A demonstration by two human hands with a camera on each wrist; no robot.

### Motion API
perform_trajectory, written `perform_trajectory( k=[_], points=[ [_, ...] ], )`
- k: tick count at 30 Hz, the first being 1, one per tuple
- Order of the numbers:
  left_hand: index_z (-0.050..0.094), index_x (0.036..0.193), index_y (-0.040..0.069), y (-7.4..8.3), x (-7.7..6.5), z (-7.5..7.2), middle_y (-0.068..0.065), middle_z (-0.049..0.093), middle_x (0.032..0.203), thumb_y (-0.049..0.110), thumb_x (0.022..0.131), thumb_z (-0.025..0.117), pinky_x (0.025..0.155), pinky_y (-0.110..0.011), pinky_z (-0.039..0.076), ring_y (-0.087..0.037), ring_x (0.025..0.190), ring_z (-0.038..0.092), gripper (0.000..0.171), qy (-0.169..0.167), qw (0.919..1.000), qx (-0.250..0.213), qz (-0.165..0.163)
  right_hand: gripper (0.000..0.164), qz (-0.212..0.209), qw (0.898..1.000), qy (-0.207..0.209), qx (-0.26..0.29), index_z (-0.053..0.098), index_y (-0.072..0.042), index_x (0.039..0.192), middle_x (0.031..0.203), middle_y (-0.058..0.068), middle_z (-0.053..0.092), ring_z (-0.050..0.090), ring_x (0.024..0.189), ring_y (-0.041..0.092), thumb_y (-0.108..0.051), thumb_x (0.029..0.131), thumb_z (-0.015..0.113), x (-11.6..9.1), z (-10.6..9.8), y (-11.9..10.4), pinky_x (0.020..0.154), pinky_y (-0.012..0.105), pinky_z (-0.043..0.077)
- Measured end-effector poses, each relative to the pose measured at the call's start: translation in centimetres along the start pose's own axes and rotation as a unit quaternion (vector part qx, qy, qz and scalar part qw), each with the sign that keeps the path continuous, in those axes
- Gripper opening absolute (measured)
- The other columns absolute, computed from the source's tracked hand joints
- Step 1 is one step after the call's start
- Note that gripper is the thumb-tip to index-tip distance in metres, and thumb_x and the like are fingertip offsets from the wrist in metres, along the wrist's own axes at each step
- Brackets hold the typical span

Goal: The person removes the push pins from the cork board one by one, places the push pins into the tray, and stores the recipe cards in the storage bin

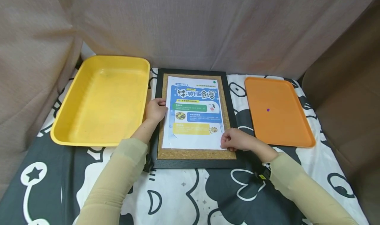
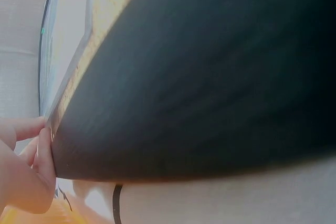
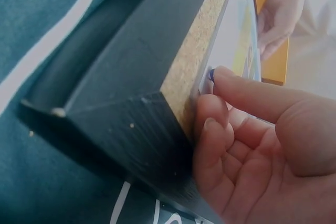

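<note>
Poster (image 1: 194, 114) wears one green pin (image 1: 214, 82); my left hand (image 1: 155, 110) pinches its edge, my right hand (image 1: 237, 139) a blue pin (image 3: 212, 74) low down! Purple pin (image 1: 268, 110) remains (I reckon).

Patterned cloth (image 1: 178, 198), plain curtain (image 1: 190, 27) behind

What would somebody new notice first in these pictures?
Probably the big, bright yellow, plastic-looking tray on the left. Next might come the blue-and-white printed paper sheet on the black-framed cork board in the middle, with the left hand at its left edge and the right hand at its lower right corner. Then perhaps the flat orange rectangular tray on the right, with its tiny purple dot.
</note>
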State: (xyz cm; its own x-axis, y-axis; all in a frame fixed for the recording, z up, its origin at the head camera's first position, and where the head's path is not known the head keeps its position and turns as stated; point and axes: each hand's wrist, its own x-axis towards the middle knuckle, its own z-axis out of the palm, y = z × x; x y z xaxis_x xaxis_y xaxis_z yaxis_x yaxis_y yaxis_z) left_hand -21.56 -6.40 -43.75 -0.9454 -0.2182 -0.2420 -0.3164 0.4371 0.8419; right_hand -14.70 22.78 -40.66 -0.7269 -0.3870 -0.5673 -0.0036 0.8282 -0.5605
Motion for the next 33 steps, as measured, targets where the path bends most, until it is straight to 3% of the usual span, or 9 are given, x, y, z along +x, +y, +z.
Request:
perform_trajectory(
  k=[16, 21, 33],
  points=[
    [0.057, 0.125, 0.003, 0.2, 0.0, -0.1, -0.013, 0.062, 0.113, 0.003, 0.088, 0.057, 0.088, -0.033, 0.052, -0.024, 0.102, 0.059, 0.037, 0.000, 1.0000, 0.002, -0.007, 0.015, -0.034, 0.998, -0.060, 0.016, 0.062, 0.000, 0.078, 0.067, 0.002, 0.050, 0.048, 0.060, 0.015, -0.009, 0.089, 0.059, -0.1, -0.6, 0.3, 0.056, 0.024, 0.043],
    [0.056, 0.126, 0.003, 0.2, 0.0, 0.0, -0.013, 0.062, 0.114, 0.003, 0.089, 0.056, 0.088, -0.032, 0.052, -0.024, 0.103, 0.059, 0.037, -0.002, 1.0000, 0.001, -0.008, 0.014, -0.046, 0.998, -0.045, 0.021, 0.065, 0.001, 0.083, 0.076, 0.005, 0.052, 0.050, 0.065, 0.015, -0.009, 0.089, 0.057, -0.4, -0.8, 0.6, 0.059, 0.025, 0.047],
    [0.057, 0.125, 0.003, 0.2, -0.1, 0.0, -0.013, 0.062, 0.113, 0.003, 0.089, 0.056, 0.088, -0.032, 0.052, -0.024, 0.102, 0.059, 0.037, 0.001, 0.9999, 0.002, -0.010, 0.019, -0.048, 0.996, 0.031, 0.063, 0.064, 0.007, 0.092, 0.077, 0.008, 0.059, 0.052, 0.071, 0.017, -0.011, 0.091, 0.057, -1.5, -2.8, 1.6, 0.063, 0.024, 0.051]
  ],
)
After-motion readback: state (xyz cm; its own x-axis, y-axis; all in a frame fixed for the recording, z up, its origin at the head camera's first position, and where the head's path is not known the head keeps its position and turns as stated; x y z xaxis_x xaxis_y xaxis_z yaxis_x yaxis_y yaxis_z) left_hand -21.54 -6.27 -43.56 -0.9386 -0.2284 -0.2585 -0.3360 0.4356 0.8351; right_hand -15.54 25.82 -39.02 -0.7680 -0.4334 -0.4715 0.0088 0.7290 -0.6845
